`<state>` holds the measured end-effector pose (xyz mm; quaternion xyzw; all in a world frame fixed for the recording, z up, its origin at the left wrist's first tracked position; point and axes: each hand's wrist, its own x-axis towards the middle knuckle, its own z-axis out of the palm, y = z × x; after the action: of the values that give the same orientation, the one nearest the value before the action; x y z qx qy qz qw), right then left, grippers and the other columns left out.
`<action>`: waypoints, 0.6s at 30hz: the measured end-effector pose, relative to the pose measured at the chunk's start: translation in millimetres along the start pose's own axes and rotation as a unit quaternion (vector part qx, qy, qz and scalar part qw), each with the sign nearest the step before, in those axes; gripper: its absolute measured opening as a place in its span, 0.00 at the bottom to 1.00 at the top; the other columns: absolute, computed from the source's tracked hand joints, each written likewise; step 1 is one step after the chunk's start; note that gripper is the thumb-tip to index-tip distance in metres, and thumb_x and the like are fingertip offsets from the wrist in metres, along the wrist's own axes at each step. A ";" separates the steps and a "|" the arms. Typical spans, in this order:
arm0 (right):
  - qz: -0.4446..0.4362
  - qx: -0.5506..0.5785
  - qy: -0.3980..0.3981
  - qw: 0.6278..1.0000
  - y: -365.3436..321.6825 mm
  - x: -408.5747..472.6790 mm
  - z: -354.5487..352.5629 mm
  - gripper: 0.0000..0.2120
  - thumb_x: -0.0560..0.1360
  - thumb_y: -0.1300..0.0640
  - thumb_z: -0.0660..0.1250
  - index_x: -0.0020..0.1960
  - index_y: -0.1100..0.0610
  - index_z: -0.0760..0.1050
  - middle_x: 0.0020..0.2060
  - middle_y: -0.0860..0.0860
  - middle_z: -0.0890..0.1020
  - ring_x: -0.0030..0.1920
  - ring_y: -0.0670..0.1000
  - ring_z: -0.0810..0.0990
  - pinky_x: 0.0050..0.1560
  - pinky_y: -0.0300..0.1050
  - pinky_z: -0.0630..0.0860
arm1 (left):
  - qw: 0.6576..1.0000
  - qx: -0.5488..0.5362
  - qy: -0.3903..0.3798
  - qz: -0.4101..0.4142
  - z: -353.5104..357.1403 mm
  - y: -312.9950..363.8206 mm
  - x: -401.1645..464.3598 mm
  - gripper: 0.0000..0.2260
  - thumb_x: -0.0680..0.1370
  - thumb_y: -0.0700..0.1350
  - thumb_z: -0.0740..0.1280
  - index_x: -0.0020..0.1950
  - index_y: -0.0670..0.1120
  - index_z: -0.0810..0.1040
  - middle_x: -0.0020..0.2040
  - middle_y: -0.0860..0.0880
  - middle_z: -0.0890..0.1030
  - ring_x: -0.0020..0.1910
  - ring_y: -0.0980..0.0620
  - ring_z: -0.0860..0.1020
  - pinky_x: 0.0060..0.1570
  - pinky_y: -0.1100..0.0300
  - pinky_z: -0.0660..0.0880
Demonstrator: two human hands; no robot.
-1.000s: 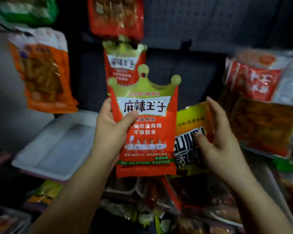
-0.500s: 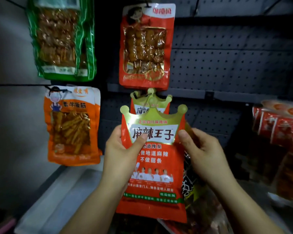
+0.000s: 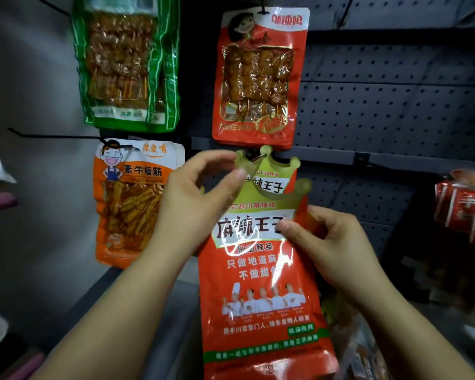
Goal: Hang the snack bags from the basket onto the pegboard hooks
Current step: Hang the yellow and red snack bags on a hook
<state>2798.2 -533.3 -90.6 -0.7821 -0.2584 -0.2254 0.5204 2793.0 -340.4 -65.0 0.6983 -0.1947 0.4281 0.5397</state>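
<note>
Dark grey pegboard (image 3: 381,111) fills the backdrop, dotted with holes, and it's already carrying stock: a green skewer bag (image 3: 126,64) top left, a red skewer bag (image 3: 258,78) beside it, an orange tofu-strip bag (image 3: 135,204) lower left. Front and centre, the crown-topped red snack bag (image 3: 261,292) is held upright, its gold crown overlapping a matching crown-topped bag (image 3: 269,171) already hanging on a hook (image 3: 257,157) just behind it. Right hand (image 3: 329,242) clamps the held bag at its right edge, thumb pressed across the white label, fingers wrapped behind. Left hand (image 3: 195,198) sits up at the bag's upper left, thumb and forefinger curled near the hanging bag's crown tip; whether they actually pinch it, I cannot tell, the crown is blurred there. The held bag hangs down below both hands, its bottom edge reaching the frame's foot. More red packets (image 3: 466,209) cluster at far right.
</note>
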 end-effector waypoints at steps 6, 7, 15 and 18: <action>-0.035 -0.015 0.019 0.999 -9.8 3.8 -1.1 0.08 0.72 0.52 0.71 0.34 0.44 0.78 0.34 0.40 0.85 0.34 0.41 0.84 0.32 0.35 0.78 | 0.996 -0.072 -0.038 -0.020 4.0 8.1 22.6 0.08 0.75 0.42 0.69 0.39 0.54 0.81 0.33 0.60 0.82 0.35 0.65 0.80 0.34 0.73 0.73; -0.036 -0.015 0.021 0.999 -12.0 5.0 -1.4 0.06 0.71 0.52 0.71 0.36 0.45 0.79 0.35 0.41 0.85 0.35 0.42 0.84 0.34 0.38 0.79 | 0.996 -0.080 -0.038 -0.024 4.3 9.0 24.7 0.08 0.75 0.42 0.69 0.39 0.54 0.81 0.33 0.60 0.83 0.35 0.64 0.80 0.33 0.72 0.73; -0.024 0.031 -0.001 0.999 -13.0 11.4 -5.2 0.01 0.72 0.54 0.71 0.43 0.50 0.79 0.36 0.41 0.85 0.35 0.43 0.85 0.30 0.33 0.77 | 0.985 -0.121 -0.062 -0.110 8.2 8.0 39.8 0.06 0.75 0.44 0.69 0.39 0.52 0.83 0.33 0.53 0.84 0.33 0.56 0.83 0.33 0.65 0.77; -0.016 0.033 -0.001 0.999 -9.6 13.2 -4.4 0.05 0.72 0.52 0.71 0.45 0.53 0.79 0.37 0.41 0.86 0.35 0.43 0.85 0.31 0.33 0.78 | 0.973 -0.152 -0.080 -0.156 6.3 6.6 45.1 0.05 0.74 0.43 0.70 0.39 0.49 0.83 0.32 0.51 0.84 0.31 0.54 0.82 0.30 0.65 0.77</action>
<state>2801.8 -532.0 -74.1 -0.7606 -0.2791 -0.2243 0.5415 2815.7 -339.9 -25.0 0.6621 -0.1886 0.2462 0.6822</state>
